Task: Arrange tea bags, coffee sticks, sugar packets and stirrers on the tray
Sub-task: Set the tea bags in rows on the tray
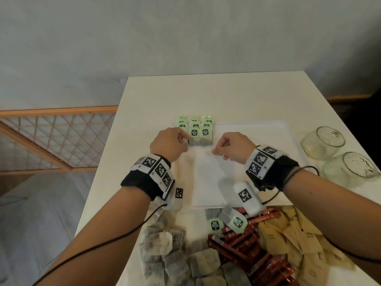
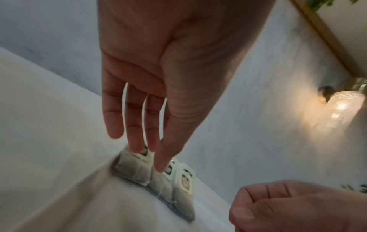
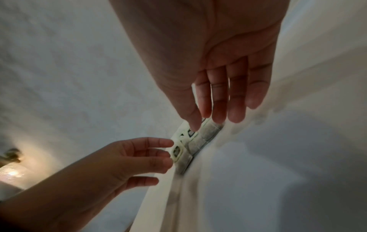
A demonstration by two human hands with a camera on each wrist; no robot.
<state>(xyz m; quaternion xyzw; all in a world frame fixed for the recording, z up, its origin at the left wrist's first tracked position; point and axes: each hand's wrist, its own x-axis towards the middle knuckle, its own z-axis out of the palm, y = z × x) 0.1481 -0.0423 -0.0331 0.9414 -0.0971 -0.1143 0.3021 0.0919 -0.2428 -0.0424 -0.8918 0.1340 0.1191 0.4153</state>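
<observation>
A white tray [image 1: 257, 141] lies mid-table. Tea bags with green tags [image 1: 194, 131] stand in neat rows at its far left corner. My left hand [image 1: 183, 139] hovers at the rows' left side; in the left wrist view its fingers [image 2: 137, 141] are straight, with tips over the nearest tea bags [image 2: 133, 171]. My right hand [image 1: 216, 150] is over the tray just right of the rows, holding nothing. In the right wrist view, the right hand [image 3: 206, 122] reaches toward the tea bags [image 3: 198, 141] with its fingers extended.
At the near table edge lie piles of loose grey tea bags [image 1: 165, 254], red coffee sticks [image 1: 243, 242] and brown sugar packets [image 1: 292, 240]. Two glass jars [image 1: 322, 143] lie on their sides right of the tray. A wooden lattice [image 1: 51, 137] stands left of the table.
</observation>
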